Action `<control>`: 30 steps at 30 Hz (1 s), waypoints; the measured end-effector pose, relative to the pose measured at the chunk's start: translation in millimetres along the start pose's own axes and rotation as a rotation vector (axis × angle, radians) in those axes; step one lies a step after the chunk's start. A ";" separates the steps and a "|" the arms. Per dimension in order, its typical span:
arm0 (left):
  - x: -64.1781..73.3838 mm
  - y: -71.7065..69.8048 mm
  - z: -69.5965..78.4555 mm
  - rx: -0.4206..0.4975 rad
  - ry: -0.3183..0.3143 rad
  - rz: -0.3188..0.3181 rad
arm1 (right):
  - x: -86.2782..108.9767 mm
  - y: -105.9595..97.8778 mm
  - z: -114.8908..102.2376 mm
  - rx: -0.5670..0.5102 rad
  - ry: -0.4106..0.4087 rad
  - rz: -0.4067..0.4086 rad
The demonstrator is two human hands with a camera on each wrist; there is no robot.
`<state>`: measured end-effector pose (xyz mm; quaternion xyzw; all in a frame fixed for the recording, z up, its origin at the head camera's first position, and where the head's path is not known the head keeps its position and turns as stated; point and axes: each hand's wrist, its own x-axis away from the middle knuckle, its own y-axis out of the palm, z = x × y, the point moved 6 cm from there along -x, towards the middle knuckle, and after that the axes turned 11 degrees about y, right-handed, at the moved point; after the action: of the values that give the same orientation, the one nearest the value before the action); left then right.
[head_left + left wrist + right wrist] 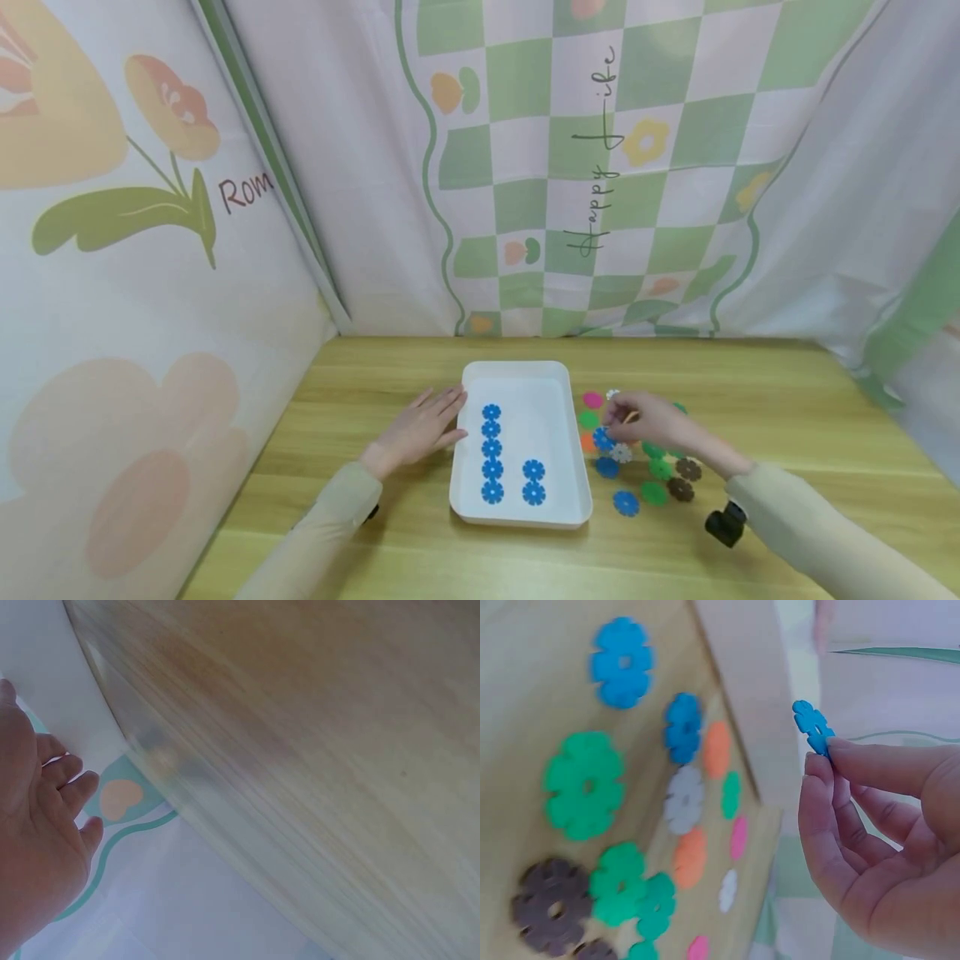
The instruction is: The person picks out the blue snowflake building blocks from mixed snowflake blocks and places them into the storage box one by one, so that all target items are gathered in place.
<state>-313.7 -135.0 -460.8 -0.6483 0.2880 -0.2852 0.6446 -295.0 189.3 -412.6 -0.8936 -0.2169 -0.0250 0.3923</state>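
Observation:
Between thumb and fingertips my right hand (651, 421) pinches a blue snowflake disc (814, 727), lifted off the table to the right of the white tray (525, 521). In the head view that blue disc (602, 439) shows just left of the fingers. My left hand (422, 427) rests with extended fingers on the tray's left rim. Inside the tray, a column of several blue discs (491, 448) lies on the left. Two more blue discs (533, 482) make a shorter column on the right. The left wrist view shows my left hand (49, 817) at its edge.
Loose discs lie right of the tray: blue ones (626, 503), green ones (654, 493), brown ones (681, 489), a grey one (684, 799), orange ones (717, 750) and a pink one (592, 400). Patterned curtains stand behind and left of the wooden table (390, 542).

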 end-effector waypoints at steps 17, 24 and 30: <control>-0.3 0.8 -0.6 -0.002 0.007 0.005 | -44.2 24.6 -49.8 0.084 -0.033 -0.026; -1.0 -0.1 0.2 -0.009 0.010 -0.010 | -65.0 45.8 -58.5 0.169 -0.013 -0.067; -0.3 -2.1 0.9 0.003 0.006 -0.019 | -74.2 59.6 -57.9 0.203 0.005 -0.091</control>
<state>-313.2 -134.2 -458.6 -0.6490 0.2836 -0.2937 0.6420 -330.6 85.1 -429.7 -0.8385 -0.2574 -0.0229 0.4798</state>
